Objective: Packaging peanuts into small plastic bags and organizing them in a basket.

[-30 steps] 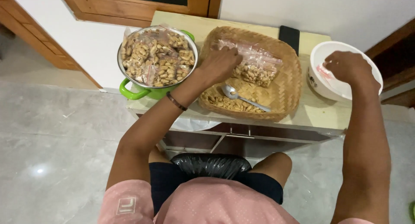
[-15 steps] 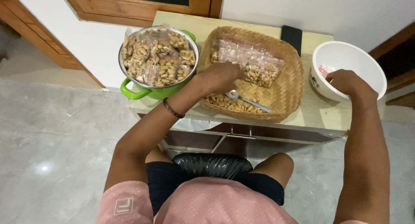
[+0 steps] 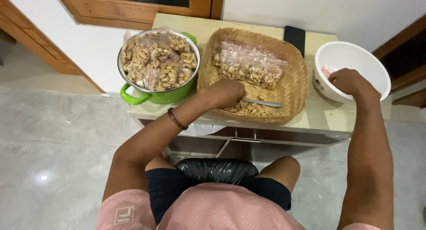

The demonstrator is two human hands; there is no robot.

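Observation:
My left hand (image 3: 226, 92) is down in the woven basket (image 3: 293, 86), closed over the bowl end of a metal spoon (image 3: 265, 103) whose handle sticks out to the right. Loose peanuts (image 3: 248, 109) lie under the spoon, and clear bags of peanuts (image 3: 248, 66) fill the back of the basket. My right hand (image 3: 350, 81) rests with curled fingers on the near rim of a white bowl (image 3: 368, 63). Something small and pink (image 3: 327, 70) lies inside that bowl. Whether the right fingers hold anything is hidden.
A green pot (image 3: 155, 96) heaped with filled peanut bags (image 3: 157, 61) stands left of the basket on the small wooden table (image 3: 319, 112). A dark flat phone-like object (image 3: 295, 35) lies behind the basket. A black plastic-covered thing (image 3: 217, 170) sits between my knees.
My left hand moved from the peanut bags toward me onto the spoon, which has turned. My right hand drew back from inside the white bowl to its near rim.

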